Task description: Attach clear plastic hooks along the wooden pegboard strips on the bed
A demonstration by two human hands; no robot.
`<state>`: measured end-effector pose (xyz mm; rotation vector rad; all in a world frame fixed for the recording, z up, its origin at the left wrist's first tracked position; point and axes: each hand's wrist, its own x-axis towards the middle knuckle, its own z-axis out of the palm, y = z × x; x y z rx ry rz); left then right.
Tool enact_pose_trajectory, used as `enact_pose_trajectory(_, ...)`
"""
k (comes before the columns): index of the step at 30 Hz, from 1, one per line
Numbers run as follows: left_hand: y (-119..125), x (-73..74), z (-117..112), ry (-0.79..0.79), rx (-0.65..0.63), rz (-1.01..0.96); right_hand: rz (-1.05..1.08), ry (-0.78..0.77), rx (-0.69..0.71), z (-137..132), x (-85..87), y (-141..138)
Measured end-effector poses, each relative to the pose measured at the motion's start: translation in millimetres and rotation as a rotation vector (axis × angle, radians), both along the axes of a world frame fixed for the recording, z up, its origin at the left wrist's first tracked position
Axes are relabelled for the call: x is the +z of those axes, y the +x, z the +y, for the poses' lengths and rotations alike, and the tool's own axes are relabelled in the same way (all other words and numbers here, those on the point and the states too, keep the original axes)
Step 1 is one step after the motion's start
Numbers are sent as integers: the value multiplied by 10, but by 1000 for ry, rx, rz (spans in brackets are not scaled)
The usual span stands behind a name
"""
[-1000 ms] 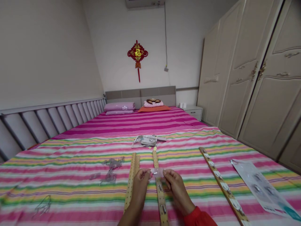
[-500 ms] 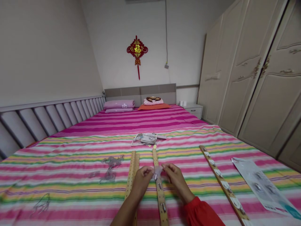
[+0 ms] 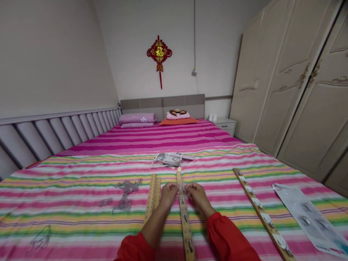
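Note:
My left hand (image 3: 169,193) and my right hand (image 3: 196,193) meet over the far part of a perforated wooden strip (image 3: 186,227). Both hands pinch a small clear adhesive hook (image 3: 181,187) between them, just above or against the strip; I cannot tell whether it touches. Several metal hooks (image 3: 185,218) sit in a row along the strip nearer to me. Left of my left hand lie two more perforated wooden strips (image 3: 151,194), side by side and partly covered by my forearm.
Clear hook pieces (image 3: 126,194) lie to the left, with a thin wire loop (image 3: 40,237) closer. Packaging (image 3: 171,158) is piled beyond the strips. To the right are a strip with white-based hooks (image 3: 257,203) and a clear blister pack (image 3: 307,214). A striped sheet (image 3: 89,217) covers the bed.
Both hands have moved slightly farther along the strip with the clear hook, uncovering another metal hook on it. The camera view has shifted a little, and my left red sleeve now shows.

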<state>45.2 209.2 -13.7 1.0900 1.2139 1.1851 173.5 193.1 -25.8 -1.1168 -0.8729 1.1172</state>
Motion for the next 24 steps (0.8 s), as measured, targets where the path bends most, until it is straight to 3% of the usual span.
enact_pose_trajectory(12,24,-194,263,-4,40,125,-24,33,-75,279,-232,-26)
enact_pose_trajectory(24,50,-312,372,-9,93,275,-32,31,-77,349,-348,-31)
